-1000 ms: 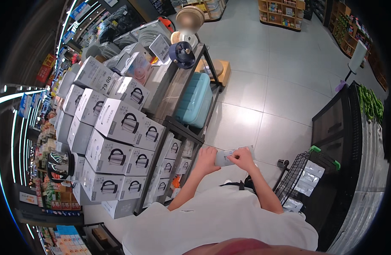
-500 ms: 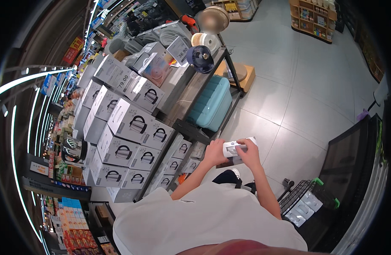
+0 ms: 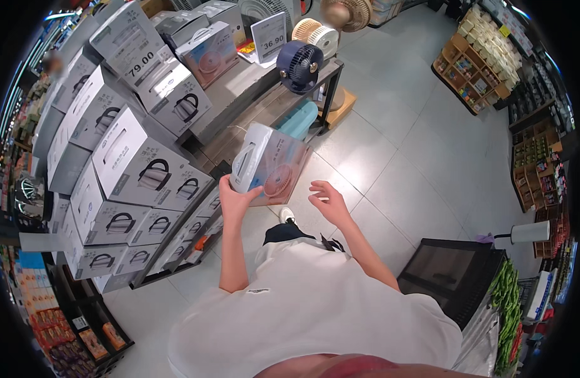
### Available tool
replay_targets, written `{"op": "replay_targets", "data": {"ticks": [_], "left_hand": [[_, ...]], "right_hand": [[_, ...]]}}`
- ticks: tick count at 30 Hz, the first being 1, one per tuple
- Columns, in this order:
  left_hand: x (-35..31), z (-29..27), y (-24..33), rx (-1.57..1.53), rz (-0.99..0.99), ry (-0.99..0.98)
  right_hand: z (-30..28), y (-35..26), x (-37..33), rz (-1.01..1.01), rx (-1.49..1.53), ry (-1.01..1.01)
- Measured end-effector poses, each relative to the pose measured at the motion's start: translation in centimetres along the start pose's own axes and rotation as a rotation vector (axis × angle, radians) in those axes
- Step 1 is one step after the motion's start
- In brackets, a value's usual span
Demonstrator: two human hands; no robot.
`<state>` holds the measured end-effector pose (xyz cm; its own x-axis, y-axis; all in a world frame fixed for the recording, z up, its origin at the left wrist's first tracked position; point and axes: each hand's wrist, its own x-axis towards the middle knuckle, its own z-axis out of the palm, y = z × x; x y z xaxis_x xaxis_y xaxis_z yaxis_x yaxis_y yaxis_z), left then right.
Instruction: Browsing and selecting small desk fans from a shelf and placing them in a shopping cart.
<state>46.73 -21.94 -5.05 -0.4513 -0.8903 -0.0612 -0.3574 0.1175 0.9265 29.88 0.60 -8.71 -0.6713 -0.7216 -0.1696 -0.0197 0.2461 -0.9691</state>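
Observation:
My left hand (image 3: 238,196) grips the lower left side of a fan box (image 3: 278,165), its thumb lying across the front. The box has a white top with a carry handle, and its pinkish printed side pictures a round fan. It is held tilted in front of the shelf stand. To the right of the box, apart from it, my right hand (image 3: 329,200) hangs in the air with bent, parted fingers and nothing in it. A similar fan box (image 3: 208,55) stands on the shelf top, near a small dark blue fan (image 3: 299,67).
Stacked kettle boxes (image 3: 145,170) fill the stand at left. A price sign (image 3: 269,38) stands behind the blue fan. A light blue storage tub (image 3: 296,120) sits on the lower shelf. At right are a black display case (image 3: 444,271) and green vegetables (image 3: 507,309).
The fan box has moved left and up toward the stand and turned, now showing its printed side. My right hand has let go of it. The view has swung to the right.

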Motion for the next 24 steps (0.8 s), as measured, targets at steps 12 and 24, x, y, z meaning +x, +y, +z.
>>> {"op": "replay_targets", "data": {"ticks": [12, 24], "left_hand": [[14.0, 0.1, 10.9, 0.233, 0.261, 0.273], [31.3, 1.6, 19.0, 0.729, 0.466, 0.171]], "right_hand": [[5.1, -2.9, 20.1, 0.181, 0.176, -0.335], [1.2, -4.2, 35.7, 0.275, 0.435, -0.573]]}}
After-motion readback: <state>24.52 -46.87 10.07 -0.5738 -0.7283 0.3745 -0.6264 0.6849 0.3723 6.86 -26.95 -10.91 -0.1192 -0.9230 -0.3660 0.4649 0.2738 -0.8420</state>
